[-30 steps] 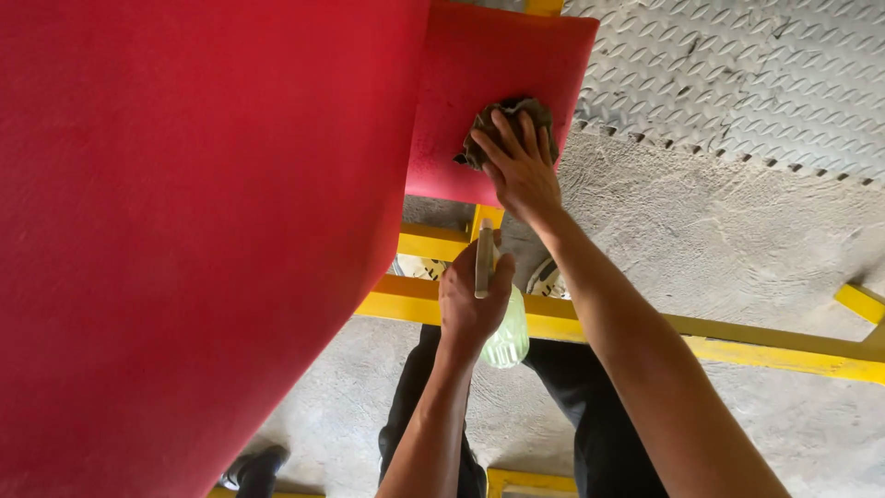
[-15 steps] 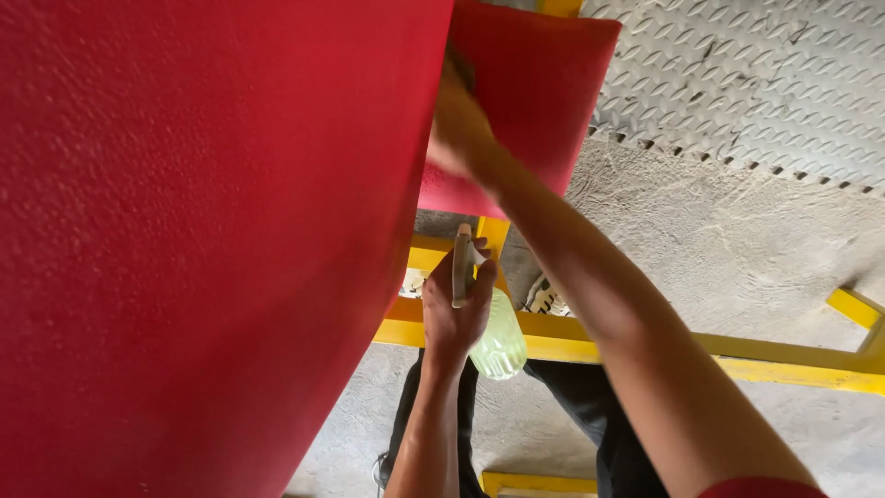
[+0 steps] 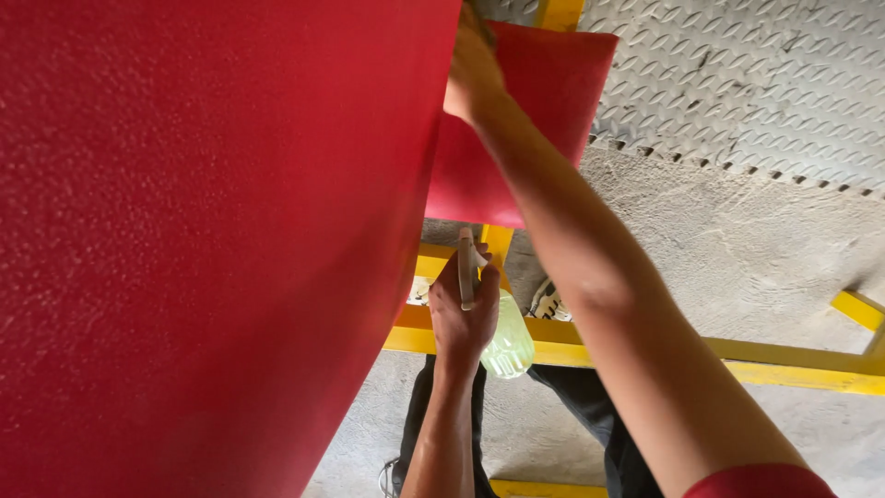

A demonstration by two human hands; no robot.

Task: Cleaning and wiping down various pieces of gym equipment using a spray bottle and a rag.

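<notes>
My right hand [image 3: 472,72] reaches up along the edge of a big red textured panel [image 3: 203,249], its fingers partly hidden behind that edge. Only a dark scrap of the cloth [image 3: 476,13] shows above the knuckles, pressed under the hand. Beyond it lies a smaller red pad [image 3: 553,92]. Lower down, my left hand [image 3: 461,318] grips a pale green spray bottle [image 3: 509,343] by its neck, the trigger head pointing up, held just over the yellow frame.
A yellow metal frame [image 3: 737,355] crosses below the red pad. Grey diamond-plate flooring [image 3: 737,74] lies at the top right, rough concrete [image 3: 719,249] beneath it. My dark trouser legs [image 3: 572,387] and a light shoe [image 3: 546,300] stand behind the frame.
My right hand slid the cloth up and left from the middle of the small red pad to the big panel's edge. The left hand kept hold of the bottle, almost still.
</notes>
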